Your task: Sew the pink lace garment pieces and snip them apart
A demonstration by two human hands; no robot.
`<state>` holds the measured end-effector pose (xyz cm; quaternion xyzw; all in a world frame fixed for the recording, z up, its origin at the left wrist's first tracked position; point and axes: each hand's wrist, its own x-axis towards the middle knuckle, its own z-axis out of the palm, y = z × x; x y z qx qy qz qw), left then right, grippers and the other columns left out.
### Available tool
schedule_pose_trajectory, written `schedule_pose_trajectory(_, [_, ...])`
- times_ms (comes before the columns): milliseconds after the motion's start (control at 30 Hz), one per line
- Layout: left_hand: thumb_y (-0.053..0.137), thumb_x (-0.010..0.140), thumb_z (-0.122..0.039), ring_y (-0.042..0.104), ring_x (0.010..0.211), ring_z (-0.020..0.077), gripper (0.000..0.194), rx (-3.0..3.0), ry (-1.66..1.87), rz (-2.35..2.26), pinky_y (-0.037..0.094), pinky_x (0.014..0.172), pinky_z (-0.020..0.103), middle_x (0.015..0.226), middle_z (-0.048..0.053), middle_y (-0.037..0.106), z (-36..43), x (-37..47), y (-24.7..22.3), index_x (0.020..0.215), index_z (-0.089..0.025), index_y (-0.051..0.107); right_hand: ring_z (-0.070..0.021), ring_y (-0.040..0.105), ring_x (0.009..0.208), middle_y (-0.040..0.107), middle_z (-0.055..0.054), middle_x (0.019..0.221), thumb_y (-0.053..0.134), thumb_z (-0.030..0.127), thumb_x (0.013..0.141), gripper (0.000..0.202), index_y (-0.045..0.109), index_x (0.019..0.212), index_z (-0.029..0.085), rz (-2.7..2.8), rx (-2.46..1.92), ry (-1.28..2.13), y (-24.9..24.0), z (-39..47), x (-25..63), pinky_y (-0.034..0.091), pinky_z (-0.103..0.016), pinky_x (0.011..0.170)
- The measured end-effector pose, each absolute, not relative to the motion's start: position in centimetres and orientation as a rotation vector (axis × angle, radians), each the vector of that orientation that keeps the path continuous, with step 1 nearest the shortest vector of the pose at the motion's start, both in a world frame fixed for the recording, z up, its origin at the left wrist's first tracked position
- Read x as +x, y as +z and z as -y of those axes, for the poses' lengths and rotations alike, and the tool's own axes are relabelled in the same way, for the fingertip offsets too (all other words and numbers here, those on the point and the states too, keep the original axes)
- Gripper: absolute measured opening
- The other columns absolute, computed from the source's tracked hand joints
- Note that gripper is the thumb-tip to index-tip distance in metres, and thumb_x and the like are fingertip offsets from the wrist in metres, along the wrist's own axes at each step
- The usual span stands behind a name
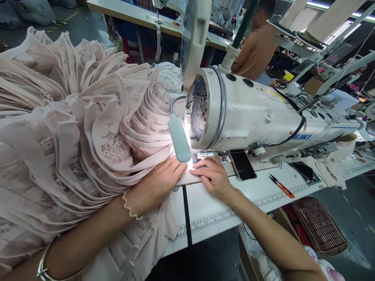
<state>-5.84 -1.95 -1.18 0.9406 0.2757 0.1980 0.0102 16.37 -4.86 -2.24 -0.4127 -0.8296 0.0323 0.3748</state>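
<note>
The left hand (162,175) lays extended fingers on the pale pink fabric (88,132) and the right hand (215,179) has bent fingers just beside them; whether either pinches it I cannot tell. The fabric is heaped left of the fingers, its long folded edges running lengthwise rightward toward their tips, the sewing machine (249,105) just beyond them

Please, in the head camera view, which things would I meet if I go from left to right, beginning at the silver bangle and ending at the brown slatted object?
Silver bangle → wavy bracelet → left hand → right hand → phone beside the machine → orange-handled snips → brown slatted object.
</note>
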Motion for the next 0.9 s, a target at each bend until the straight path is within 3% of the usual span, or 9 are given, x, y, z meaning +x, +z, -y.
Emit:
schedule_pose_trajectory(167, [0.029,0.090,-0.001,0.054,0.119,0.0256,0.040,2.939,0.556,-0.812,0.045,0.099,0.042,0.125,0.014,0.058,1.7,-6.1,-1.1,0.121,-0.015,0.051,-0.0188,0.063,0.099,0.067,-0.002,0.114,0.046,0.004,0.084,0.038,0.075,0.093,0.028,2.145,-1.178,0.109,-2.5,5.0,16.5,0.042,-0.044,0.100])
schedule_pose_trajectory(500, [0.034,0.083,0.003,0.054,0.119,0.0255,0.044,2.882,0.576,-0.764,0.046,0.099,0.042,0.122,0.014,0.060,1.3,-5.9,-0.1,0.118,-0.015,0.052,-0.0199,0.062,0.107,0.071,-0.005,0.111,0.045,0.003,0.086,0.038,0.072,0.101,0.024,2.182,-1.089,0.079,-2.9,4.8,16.5,0.049,-0.042,0.095])
schedule_pose_trajectory(700, [0.035,0.087,0.000,0.052,0.121,0.0235,0.044,2.829,0.642,-0.734,0.047,0.097,0.037,0.131,0.011,0.056,0.9,-5.8,0.1,0.124,-0.018,0.049,-0.0205,0.062,0.109,0.070,-0.007,0.112,0.042,0.003,0.084,0.038,0.069,0.105,0.021,2.215,-1.117,0.077,-2.6,4.8,16.4,0.048,-0.042,0.096])
schedule_pose_trajectory(900, [0.039,0.092,-0.008,0.058,0.104,0.0215,0.032,2.759,0.642,-0.787,0.050,0.087,0.035,0.120,0.010,0.058,0.4,-5.5,0.0,0.120,-0.019,0.049,-0.0208,0.062,0.110,0.068,-0.008,0.120,0.042,0.004,0.083,0.039,0.067,0.109,0.020,2.238,-1.212,0.085,-2.6,4.6,16.3,0.045,-0.042,0.099])
